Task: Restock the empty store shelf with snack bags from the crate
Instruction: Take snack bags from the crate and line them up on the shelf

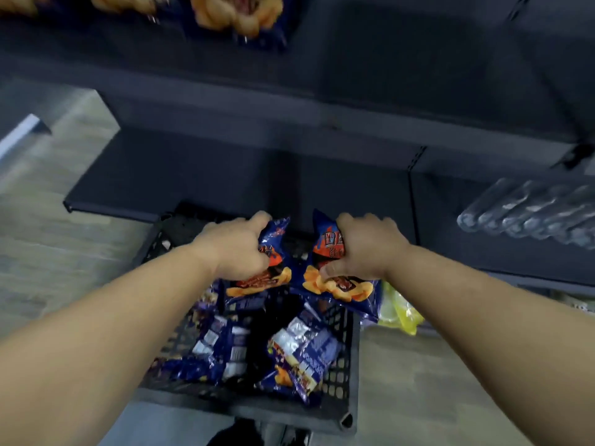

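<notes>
Both forearms reach out over the black crate (349,375) on the floor — each grip clamped on a blue snack bag. Left hand (236,249) holds the left bag (273,252), right hand (370,249) holds the right bag (335,284). More blue bags (302,352) lie in the crate — beyond it, the dark lower shelf (180,175).

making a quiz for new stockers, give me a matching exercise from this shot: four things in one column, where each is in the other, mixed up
Things:
1. crate
2. yellow packet
3. clear bottles
4. left hand

Places:
A. lying on the shelf at right
B. gripping a blue snack bag
C. on the floor before the shelves
D. just right of the crate

Pairs: 1-C, 2-D, 3-A, 4-B
</notes>
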Demonstrator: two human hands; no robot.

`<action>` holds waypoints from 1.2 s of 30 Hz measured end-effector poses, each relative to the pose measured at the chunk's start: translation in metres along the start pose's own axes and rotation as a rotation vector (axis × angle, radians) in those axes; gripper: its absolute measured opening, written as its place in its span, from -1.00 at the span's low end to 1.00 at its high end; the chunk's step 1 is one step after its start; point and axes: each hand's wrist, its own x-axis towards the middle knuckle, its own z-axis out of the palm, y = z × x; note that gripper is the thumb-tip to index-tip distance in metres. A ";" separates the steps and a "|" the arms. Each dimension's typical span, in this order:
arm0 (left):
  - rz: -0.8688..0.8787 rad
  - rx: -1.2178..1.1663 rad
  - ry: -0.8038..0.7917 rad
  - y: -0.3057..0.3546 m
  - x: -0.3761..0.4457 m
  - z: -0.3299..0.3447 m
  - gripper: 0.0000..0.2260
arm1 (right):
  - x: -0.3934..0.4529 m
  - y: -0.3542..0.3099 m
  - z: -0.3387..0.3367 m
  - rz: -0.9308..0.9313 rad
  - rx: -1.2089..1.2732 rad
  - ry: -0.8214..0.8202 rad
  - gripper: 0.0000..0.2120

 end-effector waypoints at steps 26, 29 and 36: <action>0.265 0.270 0.493 0.082 -0.036 -0.236 -0.35 | -0.072 0.039 -0.231 0.126 -0.225 0.644 -0.28; 0.283 0.286 0.513 0.088 -0.025 -0.260 -0.28 | -0.068 0.047 -0.247 0.186 -0.221 0.665 -0.26; 0.282 0.251 0.474 0.119 -0.001 -0.294 -0.37 | -0.046 0.076 -0.264 0.308 -0.224 0.665 -0.29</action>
